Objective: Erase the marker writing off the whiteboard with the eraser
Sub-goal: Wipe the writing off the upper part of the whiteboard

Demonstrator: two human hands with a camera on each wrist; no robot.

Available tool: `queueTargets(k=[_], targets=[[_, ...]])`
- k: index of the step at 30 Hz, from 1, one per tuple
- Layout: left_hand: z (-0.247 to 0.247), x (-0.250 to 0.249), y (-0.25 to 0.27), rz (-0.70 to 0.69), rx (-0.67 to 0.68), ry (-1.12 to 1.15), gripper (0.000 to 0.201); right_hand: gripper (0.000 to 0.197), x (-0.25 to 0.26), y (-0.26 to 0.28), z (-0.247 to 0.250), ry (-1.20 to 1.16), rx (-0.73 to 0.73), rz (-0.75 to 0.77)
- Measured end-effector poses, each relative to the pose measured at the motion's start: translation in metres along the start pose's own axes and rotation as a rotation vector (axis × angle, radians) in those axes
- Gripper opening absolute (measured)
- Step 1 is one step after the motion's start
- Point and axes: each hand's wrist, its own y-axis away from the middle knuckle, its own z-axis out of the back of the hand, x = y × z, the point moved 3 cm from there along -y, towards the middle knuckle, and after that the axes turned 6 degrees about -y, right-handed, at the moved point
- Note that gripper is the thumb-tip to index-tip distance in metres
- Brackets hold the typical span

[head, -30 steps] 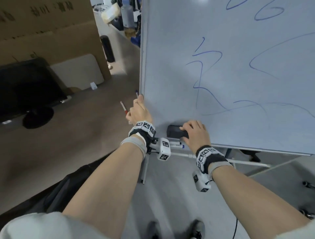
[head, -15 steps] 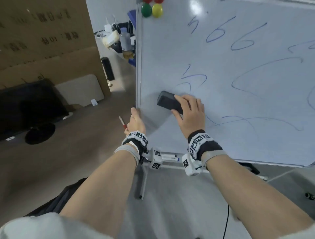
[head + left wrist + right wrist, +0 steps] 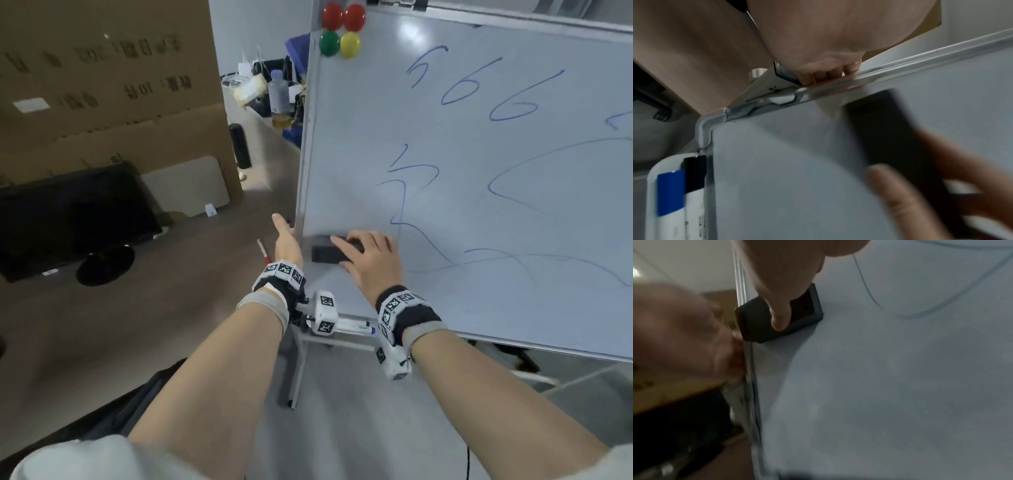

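Observation:
The whiteboard (image 3: 496, 212) stands upright with blue marker writing (image 3: 411, 171) across it. My right hand (image 3: 346, 251) grips a black eraser (image 3: 325, 254) and presses it flat on the board, low down against the left frame. In the right wrist view the eraser (image 3: 756, 321) lies under one of my fingers (image 3: 781, 308). My left hand (image 3: 286, 236) holds the board's left frame, level with the eraser. The left wrist view shows its fingers (image 3: 830, 73) curled round the frame edge, with the blurred eraser (image 3: 890, 129) below.
Coloured magnets (image 3: 339, 31) sit at the board's top left. Markers (image 3: 680, 186) lie in the tray (image 3: 352, 327) under the board. Left of the board is a wooden desk with a red pen (image 3: 263, 248), a dark monitor (image 3: 68, 219) and cardboard boxes (image 3: 102, 85).
My right hand carried the eraser up from the board's bottom edge, then back down and left to the frame. The left hand kept its hold. The head view tilted upward.

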Motion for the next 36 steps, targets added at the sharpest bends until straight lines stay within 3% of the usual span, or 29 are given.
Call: queueTargets(k=[3,5,8,12,14,17,20,22,26,28,32,36], targets=[[0.001,-0.008,0.004,0.004,-0.022,-0.066,0.089,0.052,-0.006,-0.054,0.05,0.024,-0.19,-0.153],[0.0,-0.012,0.012,0.049,-0.022,-0.112,0.091,0.053,-0.008,-0.077,0.074,0.038,-0.226,-0.185],[0.001,-0.014,0.013,0.065,-0.012,-0.114,0.098,0.056,-0.006,-0.066,0.068,0.04,-0.138,-0.089],[0.003,-0.009,0.008,0.047,-0.003,-0.106,0.097,0.06,0.0,-0.007,0.008,0.013,0.101,0.037],[0.002,-0.007,0.01,0.025,0.002,-0.083,0.093,0.061,0.003,0.007,-0.008,0.012,0.15,0.05],[0.002,-0.007,0.008,0.046,0.018,-0.052,0.091,0.058,0.004,-0.007,0.002,0.049,0.027,0.031],[0.004,-0.003,0.002,0.042,0.008,-0.059,0.094,0.052,0.007,-0.04,0.022,0.057,-0.144,-0.106],[0.005,0.0,0.001,0.064,-0.002,-0.053,0.1,0.051,0.014,-0.048,0.024,0.047,-0.165,-0.134],[0.009,-0.006,0.0,0.083,-0.003,-0.099,0.117,0.053,0.016,-0.043,0.029,0.046,-0.162,-0.024],[0.004,-0.025,0.008,0.031,0.016,-0.063,0.1,0.054,0.008,-0.053,0.046,0.021,-0.237,-0.104],[-0.016,-0.082,0.02,-0.225,-0.002,0.028,0.078,0.059,-0.033,-0.084,0.099,0.04,-0.32,-0.332],[-0.033,-0.113,0.019,-0.319,-0.135,0.045,0.063,0.058,-0.084,-0.077,0.133,0.085,-0.495,-0.625]])
